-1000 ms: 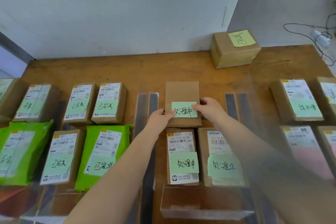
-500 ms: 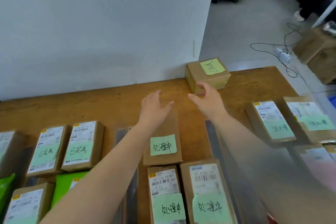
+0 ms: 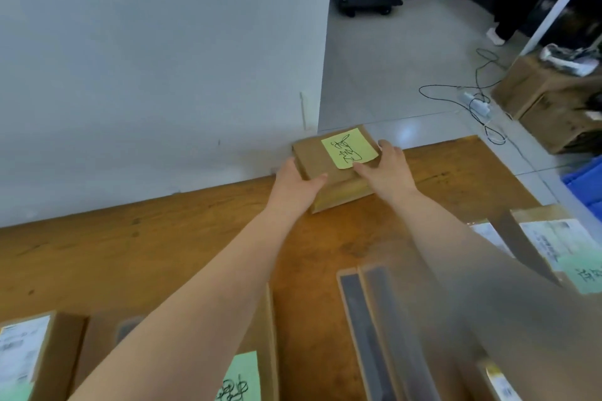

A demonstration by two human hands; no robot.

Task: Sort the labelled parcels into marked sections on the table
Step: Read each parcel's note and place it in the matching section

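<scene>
Both hands clasp the brown parcel (image 3: 329,172) with the yellow note (image 3: 350,148) at the table's (image 3: 163,244) far edge against the wall, left hand (image 3: 298,184) on its left side, right hand (image 3: 387,169) over its right corner.

I see two bare forearms, no sleeves, watch or rings on my left hand (image 3: 298,184) or right hand (image 3: 387,169).
</scene>
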